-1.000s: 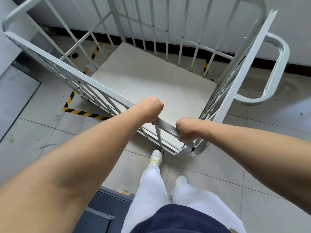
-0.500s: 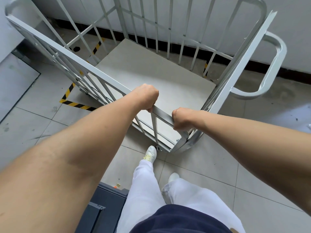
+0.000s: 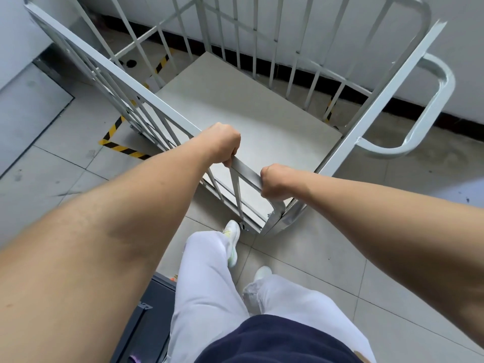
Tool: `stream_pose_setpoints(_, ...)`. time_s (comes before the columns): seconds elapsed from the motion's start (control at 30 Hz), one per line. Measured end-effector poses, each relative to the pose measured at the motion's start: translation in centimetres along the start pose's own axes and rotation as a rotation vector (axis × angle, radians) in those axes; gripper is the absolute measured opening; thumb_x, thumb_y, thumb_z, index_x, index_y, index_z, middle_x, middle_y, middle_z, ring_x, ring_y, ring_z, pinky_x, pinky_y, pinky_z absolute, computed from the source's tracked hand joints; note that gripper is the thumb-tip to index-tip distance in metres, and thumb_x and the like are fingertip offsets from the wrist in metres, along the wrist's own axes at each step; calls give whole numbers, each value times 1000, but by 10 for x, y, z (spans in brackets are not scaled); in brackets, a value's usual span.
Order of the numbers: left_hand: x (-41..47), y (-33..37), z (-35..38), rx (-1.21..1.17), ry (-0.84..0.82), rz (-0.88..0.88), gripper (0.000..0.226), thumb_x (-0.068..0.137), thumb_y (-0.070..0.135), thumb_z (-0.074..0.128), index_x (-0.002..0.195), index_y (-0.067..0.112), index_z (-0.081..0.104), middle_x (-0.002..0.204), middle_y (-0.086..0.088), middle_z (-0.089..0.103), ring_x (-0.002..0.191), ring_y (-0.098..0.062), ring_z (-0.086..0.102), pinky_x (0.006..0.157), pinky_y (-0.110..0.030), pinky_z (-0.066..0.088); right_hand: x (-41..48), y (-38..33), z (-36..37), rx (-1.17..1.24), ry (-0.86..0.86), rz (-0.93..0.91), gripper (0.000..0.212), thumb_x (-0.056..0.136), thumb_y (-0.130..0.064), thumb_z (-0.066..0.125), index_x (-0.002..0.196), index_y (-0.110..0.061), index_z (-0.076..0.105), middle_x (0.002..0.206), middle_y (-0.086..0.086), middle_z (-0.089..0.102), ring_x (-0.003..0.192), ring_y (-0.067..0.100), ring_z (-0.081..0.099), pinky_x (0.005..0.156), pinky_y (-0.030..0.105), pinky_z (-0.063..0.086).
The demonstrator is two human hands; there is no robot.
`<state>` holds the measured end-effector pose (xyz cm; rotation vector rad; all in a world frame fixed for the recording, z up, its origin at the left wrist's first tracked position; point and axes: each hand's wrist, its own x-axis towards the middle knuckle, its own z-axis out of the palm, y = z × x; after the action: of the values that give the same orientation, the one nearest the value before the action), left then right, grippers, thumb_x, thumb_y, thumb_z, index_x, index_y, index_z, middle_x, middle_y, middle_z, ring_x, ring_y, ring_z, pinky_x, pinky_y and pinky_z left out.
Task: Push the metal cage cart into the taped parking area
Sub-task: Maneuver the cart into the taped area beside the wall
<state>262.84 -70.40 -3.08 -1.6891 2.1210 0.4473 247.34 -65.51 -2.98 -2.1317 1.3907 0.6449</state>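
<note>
Painted metal cage cart (image 3: 146, 82), matt deck; tiled floor (image 3: 327, 258).

We can read no text, label, brand name or number anywhere in this view. The only marking we see is the yellow-and-black striped tape (image 3: 123, 150) stuck to the floor tiles (image 3: 65, 174), which runs beside and under the metal cage cart (image 3: 248, 113). It bears plain slanted stripes, with no letters or figures on them.

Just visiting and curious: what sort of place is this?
Probably a warehouse or factory storage corner: a grey metal cage cart, yellow-and-black hazard tape marking a parking bay on the pale tiled floor, and a plain white wall behind.
</note>
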Motion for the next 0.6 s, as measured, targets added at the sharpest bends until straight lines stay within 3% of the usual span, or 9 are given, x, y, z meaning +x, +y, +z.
stream_pose_setpoints(0.2, 0, 3, -4, -12, -37, -20, 25, 76, -1, 72, 99, 10, 76, 96, -5, 76, 93, -28, 68, 68, -23, 46, -2, 2, -2, -7, -14, -14, 25, 88, -10, 48, 107, -4, 63, 89, 12, 54, 80, 29, 49, 68, 25, 40)
stream_pose_setpoints(0.37, 1, 5, -10, 14, -75, -25, 26, 73, 2, 77, 97, 11, 77, 95, -6, 76, 90, -27, 69, 65, -23, 45, 0, 3, -2, 2, -5, -25, 24, 89, -11, 49, 108, -5, 62, 107, 16, 63, 81, 28, 48, 70, 25, 41)
stream_pose_setpoints(0.5, 5, 7, -15, 64, -126, -9, 24, 69, 6, 81, 92, 12, 78, 91, -4, 76, 75, -24, 67, 49, -20, 41, 2, 5, 1, -3, -4, -36, 24, 89, -12, 50, 108, -5, 63, 111, 16, 65, 84, 29, 51, 71, 24, 42)
stream_pose_setpoints(0.6, 9, 6, -18, 86, -131, 14, 27, 67, 11, 84, 93, 13, 78, 93, -3, 75, 80, -25, 68, 56, -22, 44, 4, 5, 0, -16, -13, -31, 24, 87, -11, 50, 105, -4, 64, 103, 17, 65, 81, 29, 51, 69, 24, 42)
